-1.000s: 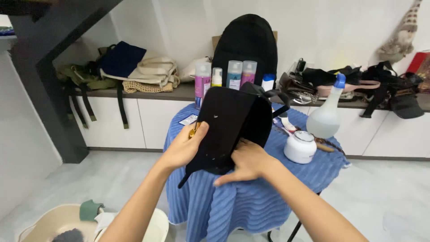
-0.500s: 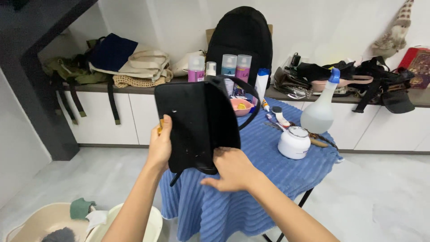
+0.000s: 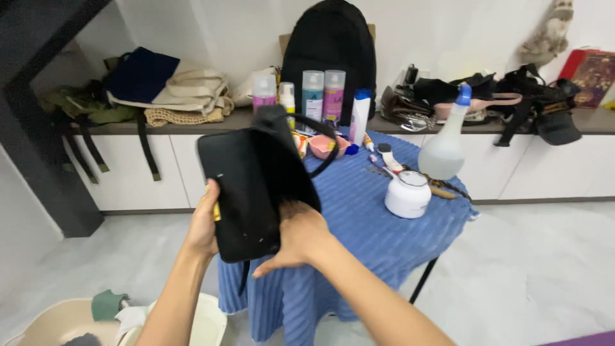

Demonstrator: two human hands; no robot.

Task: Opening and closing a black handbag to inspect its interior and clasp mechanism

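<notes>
Black and smooth, the handbag (image 3: 253, 186) is held up in the air over the near left edge of the blue-clothed table (image 3: 371, 224). The left hand (image 3: 204, 221) clasps its left side, fingers curled behind it and the thumb pressed on the front. The right hand (image 3: 298, 237) reaches into the bag's opening at the lower right, so whether those fingers are apart or together cannot be told. A white jar (image 3: 407, 194) and a clear spray bottle (image 3: 444, 144) stand near the table's right edge.
</notes>
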